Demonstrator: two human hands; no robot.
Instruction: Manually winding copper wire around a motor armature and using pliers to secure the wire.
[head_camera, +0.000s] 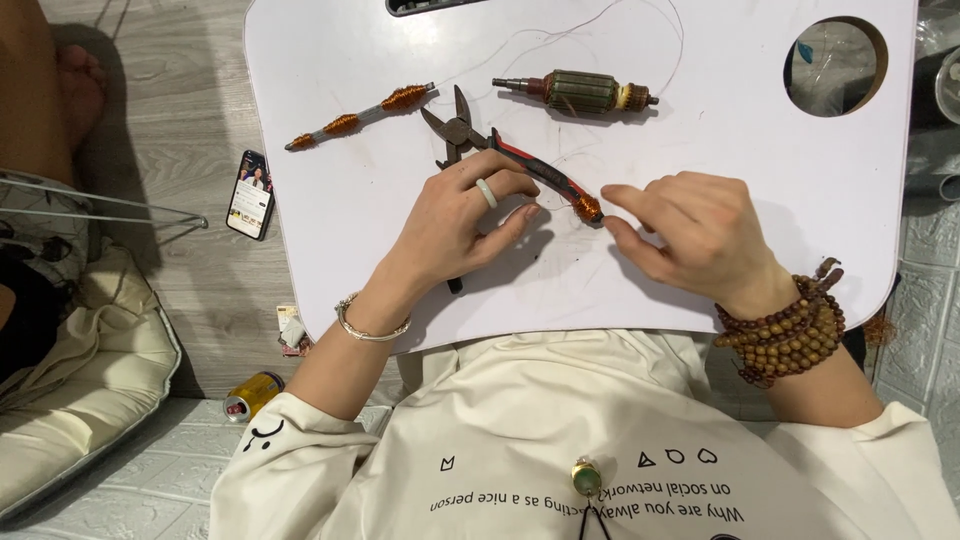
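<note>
White lap table (330, 60) is set over a grey floor. At centre, a small copper wire coil (588, 207) is pinched between the right hand's (700, 240) fingertips. The left hand (455, 220) is curled loosely beside it, at nine o'clock, gripping nothing visible. Pliers (490, 150) are laid at eleven o'clock from the coil, a motor armature (580, 93) at twelve.

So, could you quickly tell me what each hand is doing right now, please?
Left hand: fingers curled, resting on the pliers.
Right hand: pinching the copper wire coil.
</note>
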